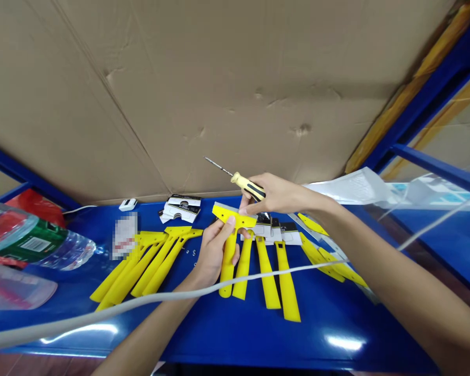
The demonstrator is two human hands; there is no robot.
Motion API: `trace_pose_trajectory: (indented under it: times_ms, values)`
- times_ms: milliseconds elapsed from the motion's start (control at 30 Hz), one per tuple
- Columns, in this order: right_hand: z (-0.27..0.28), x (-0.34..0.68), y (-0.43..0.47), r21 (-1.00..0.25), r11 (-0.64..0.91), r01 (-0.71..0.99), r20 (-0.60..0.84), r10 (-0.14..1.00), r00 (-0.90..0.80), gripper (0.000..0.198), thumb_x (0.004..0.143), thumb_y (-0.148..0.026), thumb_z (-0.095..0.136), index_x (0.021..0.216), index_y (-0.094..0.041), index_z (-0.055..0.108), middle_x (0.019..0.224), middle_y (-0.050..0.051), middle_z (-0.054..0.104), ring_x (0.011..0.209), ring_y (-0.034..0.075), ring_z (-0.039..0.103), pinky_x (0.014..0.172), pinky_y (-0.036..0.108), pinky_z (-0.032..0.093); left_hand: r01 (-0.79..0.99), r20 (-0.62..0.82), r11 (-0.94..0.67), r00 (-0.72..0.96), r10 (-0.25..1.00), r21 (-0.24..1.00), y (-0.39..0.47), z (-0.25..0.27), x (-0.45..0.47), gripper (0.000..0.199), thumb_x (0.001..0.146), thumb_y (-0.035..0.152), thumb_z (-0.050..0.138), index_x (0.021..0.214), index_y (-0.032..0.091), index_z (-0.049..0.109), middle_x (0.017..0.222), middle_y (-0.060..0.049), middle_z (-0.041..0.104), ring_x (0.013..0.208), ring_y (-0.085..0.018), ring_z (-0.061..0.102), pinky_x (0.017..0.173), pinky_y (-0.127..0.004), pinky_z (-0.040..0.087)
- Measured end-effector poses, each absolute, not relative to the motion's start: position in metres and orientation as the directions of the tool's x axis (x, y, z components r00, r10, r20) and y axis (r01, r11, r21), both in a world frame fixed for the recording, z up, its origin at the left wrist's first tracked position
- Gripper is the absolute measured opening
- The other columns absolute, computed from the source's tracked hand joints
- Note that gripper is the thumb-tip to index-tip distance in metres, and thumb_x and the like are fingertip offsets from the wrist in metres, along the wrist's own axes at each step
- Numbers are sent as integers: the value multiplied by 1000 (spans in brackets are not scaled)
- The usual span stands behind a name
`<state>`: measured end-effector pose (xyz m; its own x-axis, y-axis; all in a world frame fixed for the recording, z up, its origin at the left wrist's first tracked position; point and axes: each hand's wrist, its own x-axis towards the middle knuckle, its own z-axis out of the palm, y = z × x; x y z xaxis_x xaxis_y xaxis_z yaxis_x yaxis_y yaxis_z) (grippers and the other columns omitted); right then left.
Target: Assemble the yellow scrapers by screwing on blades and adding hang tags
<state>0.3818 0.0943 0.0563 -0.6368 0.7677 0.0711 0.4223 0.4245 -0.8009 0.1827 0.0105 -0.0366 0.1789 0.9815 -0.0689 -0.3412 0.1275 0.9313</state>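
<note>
My left hand point(215, 248) is wrapped round a yellow scraper point(227, 263), its wide head turned up and away from me with a thin pale blade edge along the top. In my right hand point(268, 193) is a screwdriver point(243, 183) with a pale yellow and black handle; its metal shaft points up and to the left, away from the scraper. The right fingertips are at the scraper head's right side. Just right of the held scraper lie several more yellow scrapers point(268, 277), their heads over black and white cards point(290, 235).
Yellow scrapers point(152, 263) lie in a group at left, near small metal nuts point(194, 253). Black and white cards point(182, 208) sit behind them. A plastic bottle point(39, 243) lies far left. Yellow handle pieces point(329, 263) are at right. A white cable point(160, 296) crosses in front.
</note>
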Motion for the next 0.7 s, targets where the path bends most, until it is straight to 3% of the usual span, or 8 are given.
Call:
trace_pose_trajectory:
  times_ms: [467,700]
  values:
    - [55,386,95,-793,457,403,123,768,-628,27,84,-42,86,86,-19,72,87,4,79,76,19,68,69,32,48,-325,-4,50,143,990,944,11,-34,183,43,91,55,85,99,16,70,83,-5,75,39,-7,51,34,-21,38]
    - [56,388,93,-796,496,347,146,714,-685,28,85,-38,87,90,-17,68,90,5,80,76,18,69,68,31,50,-283,-22,63,146,989,957,9,-29,185,44,89,56,87,100,17,71,85,-4,75,43,-8,55,35,-20,40]
